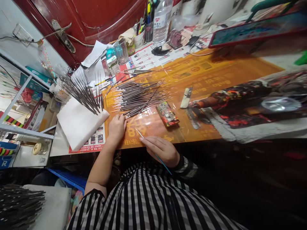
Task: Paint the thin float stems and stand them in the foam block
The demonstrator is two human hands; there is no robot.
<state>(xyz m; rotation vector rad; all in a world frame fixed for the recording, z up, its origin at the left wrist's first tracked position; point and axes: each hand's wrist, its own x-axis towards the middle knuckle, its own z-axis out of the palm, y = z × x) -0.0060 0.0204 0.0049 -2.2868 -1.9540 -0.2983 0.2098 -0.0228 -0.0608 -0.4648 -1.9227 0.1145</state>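
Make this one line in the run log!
left hand: at near edge of dark rods | right hand: holds slim blue tool | nearby: paint-smeared block

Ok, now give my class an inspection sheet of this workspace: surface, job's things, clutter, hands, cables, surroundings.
Surface: orange printed sheet over much of the table.
Job's things: dark thin sticks lie piled; others stand in a white foam block; a paint-smeared block sits nearby.
Clutter: clear bottle, drinking glass and loose papers toward the far side.
Hands: left hand at the pile's near end, grip unclear; right hand holds a thin blue-handled tool.
Cables: cord by the door handle.
Surroundings: red door; white metal frame at left.
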